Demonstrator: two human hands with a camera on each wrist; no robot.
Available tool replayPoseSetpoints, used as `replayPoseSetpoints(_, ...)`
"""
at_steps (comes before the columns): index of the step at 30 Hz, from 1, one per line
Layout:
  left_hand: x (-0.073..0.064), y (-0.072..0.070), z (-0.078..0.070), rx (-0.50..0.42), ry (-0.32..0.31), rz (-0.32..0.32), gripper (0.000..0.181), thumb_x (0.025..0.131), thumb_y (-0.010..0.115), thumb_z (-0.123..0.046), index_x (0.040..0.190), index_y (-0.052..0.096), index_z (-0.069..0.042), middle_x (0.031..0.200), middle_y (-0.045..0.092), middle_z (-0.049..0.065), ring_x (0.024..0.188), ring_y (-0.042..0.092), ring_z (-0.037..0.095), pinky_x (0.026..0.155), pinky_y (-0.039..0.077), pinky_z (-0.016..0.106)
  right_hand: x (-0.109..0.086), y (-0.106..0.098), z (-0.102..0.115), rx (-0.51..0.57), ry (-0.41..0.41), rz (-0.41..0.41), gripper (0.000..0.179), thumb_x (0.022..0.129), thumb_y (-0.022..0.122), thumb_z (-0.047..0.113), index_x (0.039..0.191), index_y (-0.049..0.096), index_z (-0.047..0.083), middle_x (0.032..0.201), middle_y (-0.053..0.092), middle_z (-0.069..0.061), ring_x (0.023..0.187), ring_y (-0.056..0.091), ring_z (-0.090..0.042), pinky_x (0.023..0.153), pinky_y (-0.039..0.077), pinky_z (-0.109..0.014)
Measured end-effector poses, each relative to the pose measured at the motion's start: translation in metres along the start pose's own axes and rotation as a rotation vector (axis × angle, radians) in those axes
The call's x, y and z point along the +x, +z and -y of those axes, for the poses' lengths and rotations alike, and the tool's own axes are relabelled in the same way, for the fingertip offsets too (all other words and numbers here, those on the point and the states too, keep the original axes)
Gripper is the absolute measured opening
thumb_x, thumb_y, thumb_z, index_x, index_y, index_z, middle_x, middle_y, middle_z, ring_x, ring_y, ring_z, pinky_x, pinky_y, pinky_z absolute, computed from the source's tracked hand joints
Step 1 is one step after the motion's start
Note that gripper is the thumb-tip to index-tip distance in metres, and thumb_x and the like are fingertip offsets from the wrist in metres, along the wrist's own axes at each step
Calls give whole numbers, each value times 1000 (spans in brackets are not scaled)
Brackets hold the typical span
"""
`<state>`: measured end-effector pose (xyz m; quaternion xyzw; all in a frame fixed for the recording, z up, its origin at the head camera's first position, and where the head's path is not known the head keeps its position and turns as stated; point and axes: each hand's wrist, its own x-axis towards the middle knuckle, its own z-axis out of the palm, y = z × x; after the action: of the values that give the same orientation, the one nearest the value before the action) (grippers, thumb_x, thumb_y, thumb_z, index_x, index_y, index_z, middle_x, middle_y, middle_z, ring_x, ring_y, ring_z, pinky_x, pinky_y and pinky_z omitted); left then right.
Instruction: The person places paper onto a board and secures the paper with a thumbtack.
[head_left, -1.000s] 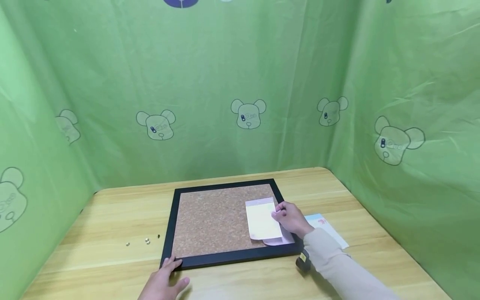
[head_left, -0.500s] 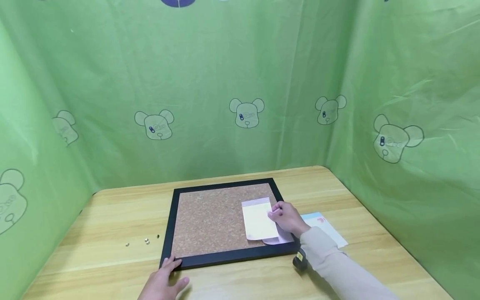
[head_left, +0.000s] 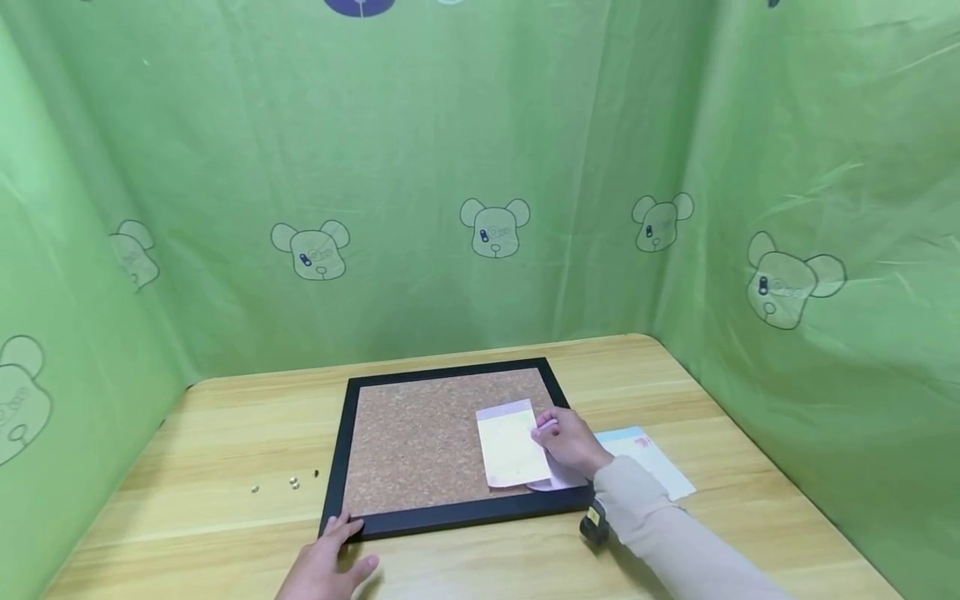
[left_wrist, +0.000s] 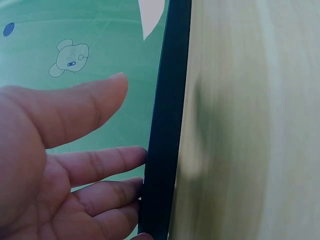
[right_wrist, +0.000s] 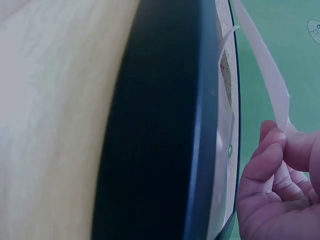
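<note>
A black-framed cork board (head_left: 420,450) lies flat on the table. My right hand (head_left: 570,442) pinches the right edge of a cream paper sheet (head_left: 512,450) with a lilac top band, over the board's right part. In the right wrist view the sheet (right_wrist: 270,75) stands up from thumb and finger, apart from the board. Under it a lilac sheet (head_left: 564,478) lies in the board's near right corner, partly hidden. My left hand (head_left: 322,562) rests its straight fingers on the near left corner of the frame; the left wrist view shows fingertips touching the black frame edge (left_wrist: 167,120).
Right of the board lies a white sheet with a blue top (head_left: 652,462), partly behind the right forearm. Several small silvery pieces (head_left: 294,482) and a tiny dark bit (head_left: 317,473) lie left of the board. Green curtains (head_left: 420,167) surround the table (head_left: 195,467).
My right hand has shifted the cream sheet a little to the left and slightly nearer over the board. The left hand has stayed at the corner.
</note>
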<state>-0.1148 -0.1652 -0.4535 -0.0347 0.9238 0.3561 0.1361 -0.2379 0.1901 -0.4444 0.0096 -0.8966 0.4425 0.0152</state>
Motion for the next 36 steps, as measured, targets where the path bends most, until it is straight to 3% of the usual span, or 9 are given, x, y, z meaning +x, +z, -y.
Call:
replayPoseSetpoints(6, 0, 1, -1, 0, -7, 3, 65, 82, 76, -37, 132, 56, 0, 149, 33, 28, 136, 25, 50, 105, 26, 65, -1, 5, 1, 5, -10, 12, 6, 91, 62, 5, 93, 58, 1, 81, 59, -6, 78, 55, -20, 70, 46, -31)
replayPoseSetpoints(15, 0, 0, 0, 5, 15, 3, 65, 82, 77, -36, 132, 56, 1, 148, 34, 29, 136, 25, 50, 105, 26, 65, -3, 10, 1, -38, -5, 34, 10, 90, 67, 9, 95, 60, 3, 76, 63, -4, 74, 57, -18, 64, 46, -30)
replayPoseSetpoints(36, -1, -1, 0, 14, 48, -3, 63, 83, 76, -34, 131, 56, 2, 148, 35, 28, 136, 26, 50, 105, 27, 64, -3, 18, 9, -48, -45, 49, 10, 90, 68, 10, 92, 60, 4, 77, 60, -4, 74, 56, -17, 66, 46, -30)
